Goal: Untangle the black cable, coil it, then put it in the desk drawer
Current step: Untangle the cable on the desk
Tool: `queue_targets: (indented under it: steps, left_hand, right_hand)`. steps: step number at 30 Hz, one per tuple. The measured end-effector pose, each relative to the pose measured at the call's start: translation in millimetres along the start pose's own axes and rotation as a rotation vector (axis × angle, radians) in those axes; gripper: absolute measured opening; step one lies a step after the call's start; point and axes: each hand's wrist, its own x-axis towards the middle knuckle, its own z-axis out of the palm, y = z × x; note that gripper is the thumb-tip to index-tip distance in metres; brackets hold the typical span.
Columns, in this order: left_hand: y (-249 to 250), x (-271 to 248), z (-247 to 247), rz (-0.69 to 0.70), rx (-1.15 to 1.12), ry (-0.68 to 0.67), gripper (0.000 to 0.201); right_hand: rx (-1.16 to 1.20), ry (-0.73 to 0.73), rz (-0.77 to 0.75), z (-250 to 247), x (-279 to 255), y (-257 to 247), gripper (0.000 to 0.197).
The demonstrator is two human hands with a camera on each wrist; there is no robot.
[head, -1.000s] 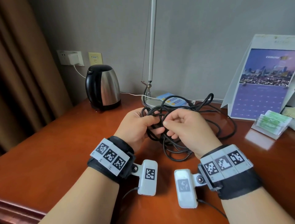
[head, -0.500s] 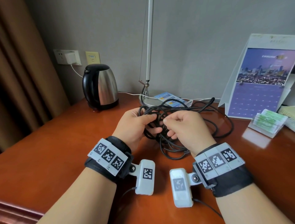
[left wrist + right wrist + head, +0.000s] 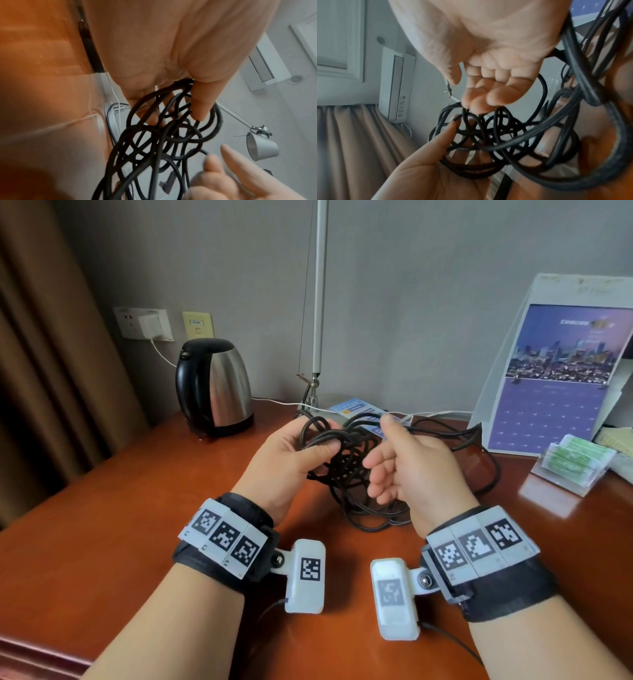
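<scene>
Head view, centre of frame: the black cable — a knotted bundle — is gripped by the curled left hand above the desk; a strand is picked at by the half-curled right hand; untangling is judged unfinished — a loop must next be drawn free.

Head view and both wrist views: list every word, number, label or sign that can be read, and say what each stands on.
No text can be read in any view.
Calendar: heading and date grid too blurred.
Blue card by the lamp base: print too small.
Yellow wall plate: marks blurred.
Wall unit: a warning triangle sign; its label lines too small.
Wrist bands: square code patterns only, no words.
</scene>
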Motion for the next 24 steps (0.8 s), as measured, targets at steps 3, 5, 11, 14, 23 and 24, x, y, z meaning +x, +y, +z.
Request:
queue_targets:
  steps: [3,5,11,14,23,24]
  left_hand:
    - [0.6,-0.6,-0.2,0.004,-0.014,0.014,0.019]
    - [0.7,-1.5,0.9,0.017,-0.026,-0.005,0.016]
    - [2.5,-3.9,4.4,0.057,-0.060,-0.086,0.014]
    - [6.4,-5.0,3.8,0.089,-0.089,-0.059,0.017]
    - [1.2,-0.5,-1.4,0.030,-0.061,0.032,0.026]
    - [2.3,-0.9,-0.1,0.041,-0.072,0.023,0.029]
  right_hand:
    - [0.211,0.027,0.028,-7.1,0.0,-5.0,0.047]
    - [0.329,0.039,0.082,-10.0,2.4,-6.2,0.032]
    - [0.233,0.036,0.102,-14.6,9.9,5.1,0.014]
    - [0.109,0.057,0.032,-14.3,9.9,5.1,0.015]
    - [0.346,0.174,-0.044,-31.2,7.4,-16.4,0.019]
    - [0.297,0.162,-0.016,-30.8,9.1,-12.7,0.022]
